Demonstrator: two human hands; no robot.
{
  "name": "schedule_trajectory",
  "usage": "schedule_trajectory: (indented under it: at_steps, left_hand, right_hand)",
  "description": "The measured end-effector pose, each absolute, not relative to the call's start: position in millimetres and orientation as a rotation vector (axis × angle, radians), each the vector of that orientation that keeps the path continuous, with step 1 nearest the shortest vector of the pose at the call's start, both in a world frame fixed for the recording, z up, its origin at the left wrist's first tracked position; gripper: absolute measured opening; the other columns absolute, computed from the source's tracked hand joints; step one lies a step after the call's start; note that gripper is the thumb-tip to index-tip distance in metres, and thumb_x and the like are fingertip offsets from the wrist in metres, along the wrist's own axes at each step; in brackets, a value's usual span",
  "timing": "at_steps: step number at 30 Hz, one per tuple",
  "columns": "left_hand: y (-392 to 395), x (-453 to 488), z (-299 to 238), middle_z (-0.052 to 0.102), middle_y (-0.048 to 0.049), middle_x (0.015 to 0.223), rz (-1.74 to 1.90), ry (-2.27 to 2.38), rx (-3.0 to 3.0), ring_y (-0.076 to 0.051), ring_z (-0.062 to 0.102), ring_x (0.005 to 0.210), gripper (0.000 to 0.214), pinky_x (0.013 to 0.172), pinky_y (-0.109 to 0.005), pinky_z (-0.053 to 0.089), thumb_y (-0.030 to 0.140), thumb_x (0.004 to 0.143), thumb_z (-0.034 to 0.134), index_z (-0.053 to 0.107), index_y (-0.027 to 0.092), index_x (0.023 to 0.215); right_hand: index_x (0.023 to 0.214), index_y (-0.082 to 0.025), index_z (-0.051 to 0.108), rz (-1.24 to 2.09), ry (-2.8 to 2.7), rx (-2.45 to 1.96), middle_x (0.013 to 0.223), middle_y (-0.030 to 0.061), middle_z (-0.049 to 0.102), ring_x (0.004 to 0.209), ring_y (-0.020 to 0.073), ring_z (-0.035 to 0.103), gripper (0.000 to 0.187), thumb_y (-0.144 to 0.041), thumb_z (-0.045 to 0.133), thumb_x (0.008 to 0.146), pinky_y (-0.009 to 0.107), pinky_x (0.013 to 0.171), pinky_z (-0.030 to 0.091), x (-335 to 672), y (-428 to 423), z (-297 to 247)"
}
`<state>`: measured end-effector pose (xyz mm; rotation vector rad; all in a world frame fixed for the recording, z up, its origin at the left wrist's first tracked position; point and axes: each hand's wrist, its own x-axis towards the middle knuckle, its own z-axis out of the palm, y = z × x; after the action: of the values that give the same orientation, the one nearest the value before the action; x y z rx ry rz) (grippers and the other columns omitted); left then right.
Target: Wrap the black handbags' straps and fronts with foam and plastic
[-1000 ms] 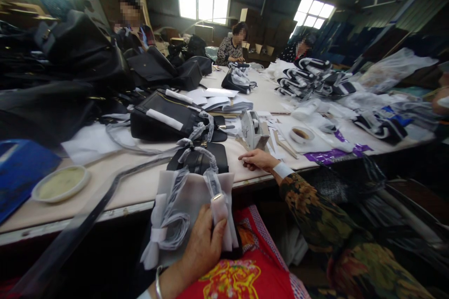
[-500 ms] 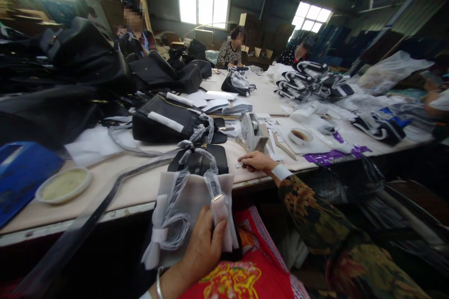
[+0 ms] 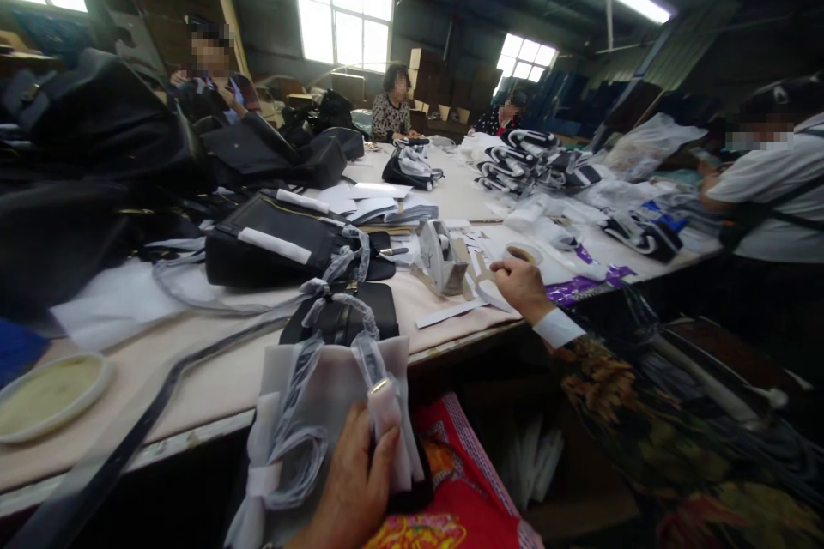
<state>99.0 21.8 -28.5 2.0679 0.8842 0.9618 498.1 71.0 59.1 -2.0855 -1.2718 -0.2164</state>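
Observation:
My left hand (image 3: 351, 485) grips the side of a black handbag (image 3: 335, 412) that stands on my lap, wrapped in white tissue with plastic-sleeved handles. The thumb lies over a wrapped handle end. My right hand (image 3: 520, 285) rests at the table's near edge with its fingers curled on white paper strips (image 3: 451, 312). Just left of that hand stands a tape dispenser (image 3: 441, 256). Another black handbag (image 3: 344, 319) lies on the table behind the one I hold.
A long table (image 3: 212, 360) carries black bags (image 3: 276, 240), paper sheets, a small glue dish (image 3: 523, 254), a cream plate (image 3: 45, 395) and a black strap (image 3: 160, 395). Several other people sit around it. A person in white stands at the right.
My right hand has moved right along the table edge, away from the tape dispenser. The view has swung right and up. My left hand still grips the bag.

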Motion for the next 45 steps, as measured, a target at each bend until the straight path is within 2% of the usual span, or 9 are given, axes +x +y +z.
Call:
schedule_trajectory:
  at_steps: [8,15,20,25,29,33,37,41,45]
  left_hand:
    - [27,100,-31,0.073,-0.0094,0.104,0.995,0.878,2.11,-0.025,0.071,0.097,0.026,0.084,-0.038,0.062,0.034,0.096,0.053,0.067,0.022,0.114]
    - [28,96,-37,0.074,-0.0091,0.107,0.958,0.883,2.145,-0.026,0.072,0.099,0.025,0.085,-0.038,0.062,0.03,0.096,0.052,0.067,0.022,0.114]
    - [26,99,-33,0.073,-0.0119,0.11,0.975,0.898,2.118,-0.027,0.071,0.103,0.029,0.087,-0.041,0.061,0.034,0.096,0.053,0.067,0.019,0.116]
    - [25,104,-28,0.072,-0.0122,0.11,0.976,0.884,2.074,-0.027,0.07,0.104,0.029,0.088,-0.041,0.061,0.033,0.096,0.052,0.066,0.019,0.116]
    - [24,103,-26,0.071,-0.0135,0.111,0.973,0.886,2.076,-0.028,0.069,0.103,0.03,0.089,-0.043,0.06,0.033,0.096,0.052,0.065,0.018,0.12]
    - [24,101,-24,0.071,-0.0141,0.113,0.963,0.874,2.072,-0.028,0.069,0.106,0.03,0.091,-0.043,0.06,0.032,0.096,0.053,0.065,0.019,0.12]
    - [23,101,-24,0.07,-0.0148,0.115,0.965,0.887,2.059,-0.029,0.068,0.109,0.033,0.093,-0.045,0.058,0.033,0.096,0.053,0.064,0.019,0.123]
    - [23,100,-23,0.07,-0.0143,0.115,0.958,0.875,2.043,-0.029,0.068,0.108,0.03,0.093,-0.045,0.058,0.032,0.096,0.053,0.065,0.019,0.12]
    - [23,99,-23,0.069,-0.0134,0.115,0.923,0.862,2.025,-0.027,0.066,0.109,0.028,0.095,-0.045,0.057,0.03,0.097,0.052,0.066,0.02,0.119]
  right_hand:
    - [0.115,-0.011,0.072,-0.537,-1.413,-1.999,0.115,0.0177,0.07,0.112,0.0272,0.061,0.039,-0.01,0.043,0.089,0.036,0.1,0.046,529,101,79]
    - [0.082,-0.013,0.077,-0.281,-1.739,-2.144,0.086,0.0115,0.073,0.085,0.0216,0.066,0.021,-0.003,0.059,0.077,0.028,0.081,0.049,522,109,24]
    - [0.089,-0.012,0.075,-0.151,-1.988,-2.1,0.097,0.0152,0.069,0.095,0.0241,0.062,0.02,-0.015,0.056,0.089,0.033,0.088,0.045,495,79,7]
    - [0.096,-0.015,0.073,0.101,-2.21,-1.924,0.104,0.0132,0.069,0.102,0.0241,0.059,0.017,-0.014,0.059,0.088,0.034,0.096,0.041,456,67,-7]
    - [0.087,-0.012,0.07,0.191,-2.06,-1.894,0.09,0.0163,0.069,0.092,0.0249,0.061,0.017,-0.01,0.053,0.088,0.036,0.089,0.044,435,74,-3]
    - [0.083,-0.016,0.065,0.337,-1.795,-1.801,0.076,0.0094,0.068,0.076,0.0204,0.065,0.028,-0.028,0.045,0.098,0.031,0.076,0.05,410,81,15]
    - [0.103,-0.017,0.06,0.586,-1.565,-1.695,0.067,0.0028,0.068,0.054,0.015,0.065,0.038,-0.042,0.03,0.101,0.025,0.054,0.051,381,82,26]
    - [0.124,-0.02,0.054,1.026,-1.059,-1.467,0.058,-0.0045,0.063,0.042,0.0125,0.057,0.045,-0.045,0.054,0.087,0.022,0.042,0.047,363,76,28]
    - [0.119,-0.023,0.056,1.272,-0.615,-1.222,0.051,-0.0089,0.056,0.038,0.0097,0.047,0.049,-0.031,0.071,0.073,0.019,0.037,0.037,358,68,25]
